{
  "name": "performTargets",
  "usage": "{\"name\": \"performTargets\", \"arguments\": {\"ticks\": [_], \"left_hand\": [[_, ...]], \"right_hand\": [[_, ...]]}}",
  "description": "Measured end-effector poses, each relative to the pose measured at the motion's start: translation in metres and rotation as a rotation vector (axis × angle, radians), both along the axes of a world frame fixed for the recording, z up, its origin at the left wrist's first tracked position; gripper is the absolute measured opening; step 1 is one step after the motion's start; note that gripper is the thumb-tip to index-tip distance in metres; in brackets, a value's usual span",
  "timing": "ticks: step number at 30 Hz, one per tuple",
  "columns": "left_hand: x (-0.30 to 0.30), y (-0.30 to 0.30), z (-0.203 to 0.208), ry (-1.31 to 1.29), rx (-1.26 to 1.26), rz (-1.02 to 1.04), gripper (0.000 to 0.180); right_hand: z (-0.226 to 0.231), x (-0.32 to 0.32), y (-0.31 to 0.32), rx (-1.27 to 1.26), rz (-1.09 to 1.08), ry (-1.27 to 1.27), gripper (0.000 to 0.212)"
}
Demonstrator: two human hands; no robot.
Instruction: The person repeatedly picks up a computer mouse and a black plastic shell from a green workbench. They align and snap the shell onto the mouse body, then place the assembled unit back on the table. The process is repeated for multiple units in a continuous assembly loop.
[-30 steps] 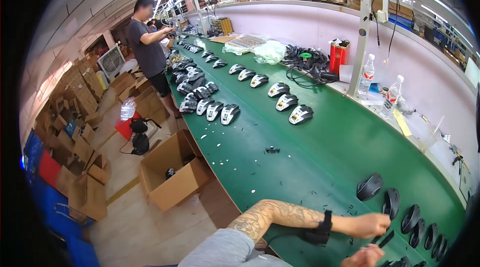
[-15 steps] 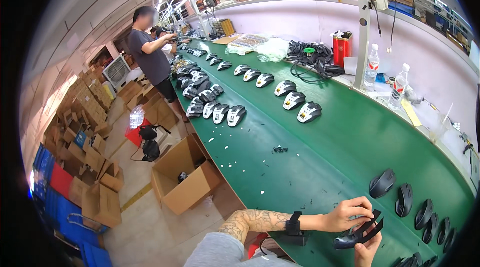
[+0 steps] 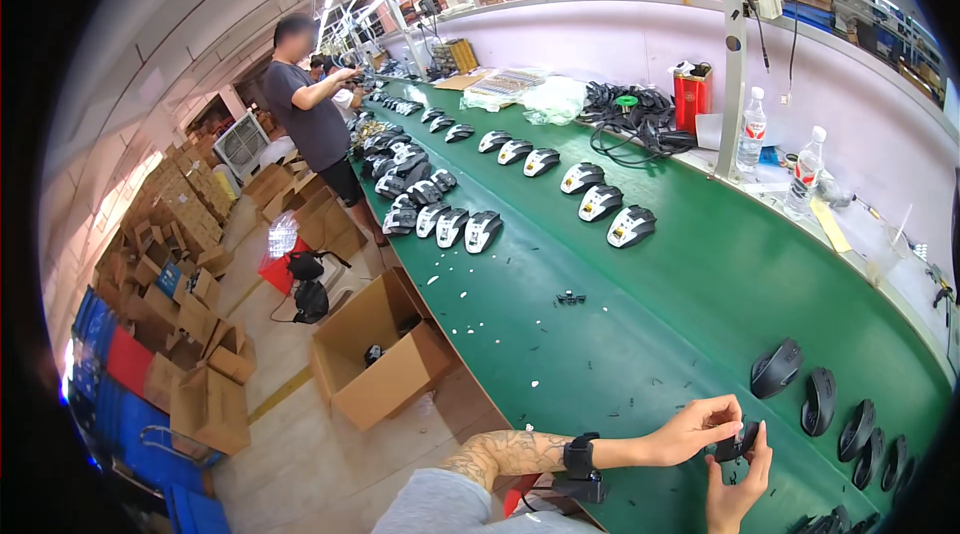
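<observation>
Close to the near edge of the green worktop, my left hand (image 3: 704,428) reaches in with its fingers pinched on a black mouse shell (image 3: 736,442). From below, my right hand (image 3: 738,486) grips the same shell between thumb and fingers. The shell is tilted and partly hidden by both hands. To the right of my hands, several black computer mice (image 3: 819,402) stand in a row. Small dark bits (image 3: 655,384) are scattered on the worktop just beyond my left hand.
White-and-black mice (image 3: 600,202) line the green worktop (image 3: 520,279) farther off. Beyond them stand a red can (image 3: 691,99) and plastic bottles (image 3: 752,131). An open cardboard box (image 3: 385,374) sits on the floor at left. Another person (image 3: 303,104) stands at the worktop's far left side.
The black shell has turned in my hands; its two long prongs no longer show. My right hand has come up around it, and my left fingers have closed in on its upper edge.
</observation>
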State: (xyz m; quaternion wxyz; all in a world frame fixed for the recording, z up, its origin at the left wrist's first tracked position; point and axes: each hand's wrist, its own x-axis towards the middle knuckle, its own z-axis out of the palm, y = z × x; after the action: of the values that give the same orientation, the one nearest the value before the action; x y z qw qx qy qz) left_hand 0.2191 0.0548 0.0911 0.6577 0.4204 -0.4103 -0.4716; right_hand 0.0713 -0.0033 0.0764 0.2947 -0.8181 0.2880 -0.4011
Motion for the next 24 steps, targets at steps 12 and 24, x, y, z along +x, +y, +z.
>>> {"name": "performTargets", "arguments": {"ticks": [12, 24], "left_hand": [[0.048, -0.015, -0.007, 0.027, 0.218, -0.133, 0.019], [0.322, -0.081, -0.072, -1.346, 0.758, 0.964, 0.079]], "right_hand": [[-0.005, 0.001, -0.001, 0.061, 0.050, -0.026, 0.069], [-0.010, -0.005, -0.008, -0.068, 0.053, 0.008, 0.052]]}}
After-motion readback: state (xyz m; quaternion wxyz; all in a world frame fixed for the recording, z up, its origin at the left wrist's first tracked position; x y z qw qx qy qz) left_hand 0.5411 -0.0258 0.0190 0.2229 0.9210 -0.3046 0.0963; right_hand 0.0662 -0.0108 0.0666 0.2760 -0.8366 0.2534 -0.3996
